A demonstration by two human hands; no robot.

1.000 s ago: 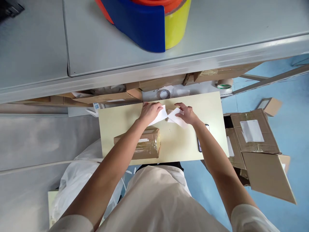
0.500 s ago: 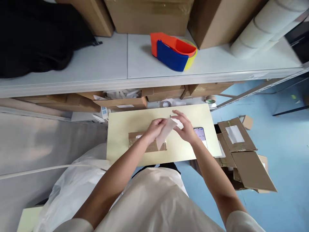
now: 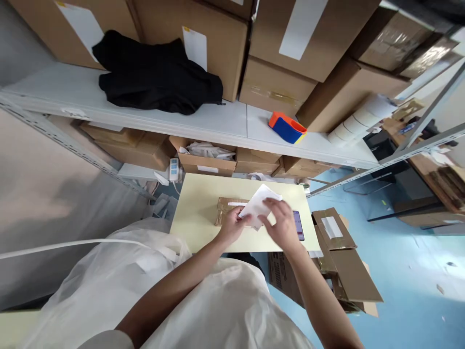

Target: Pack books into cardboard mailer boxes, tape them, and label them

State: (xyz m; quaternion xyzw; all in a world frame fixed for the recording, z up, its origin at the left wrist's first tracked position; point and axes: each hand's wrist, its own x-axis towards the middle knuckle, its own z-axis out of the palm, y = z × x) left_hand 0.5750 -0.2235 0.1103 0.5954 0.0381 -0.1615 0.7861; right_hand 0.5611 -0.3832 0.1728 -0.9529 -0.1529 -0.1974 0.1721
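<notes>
A person is standing over a pale yellow table (image 3: 201,194) and is holding white paper (image 3: 257,206) above it with both hands. The left hand (image 3: 232,227) is pinching the paper's lower left edge between thumb and fingers, the grip narrow. The right hand (image 3: 283,225) is reaching over the paper's right side, its fingers curling across the sheet and its thumb sitting apart from them near the lower edge; it is blurring slightly, so whether it is gripping the paper or only touching it, one cannot tell. The paper is slanting, with its upper end leaning to the right, and is partly covering a taped brown parcel (image 3: 222,213) that is lying on the table. A phone (image 3: 299,225) is lying just beside the right hand, near the table's right end. Beyond the table, a grey shelf (image 3: 228,121) is bearing a black garment (image 3: 156,75), an orange and blue holder (image 3: 286,128) and white rolls (image 3: 359,121), with cardboard boxes standing behind them. An opened carton (image 3: 356,274) is sitting to the right of the table, and a translucent plastic bag (image 3: 98,276) is billowing on the left.
</notes>
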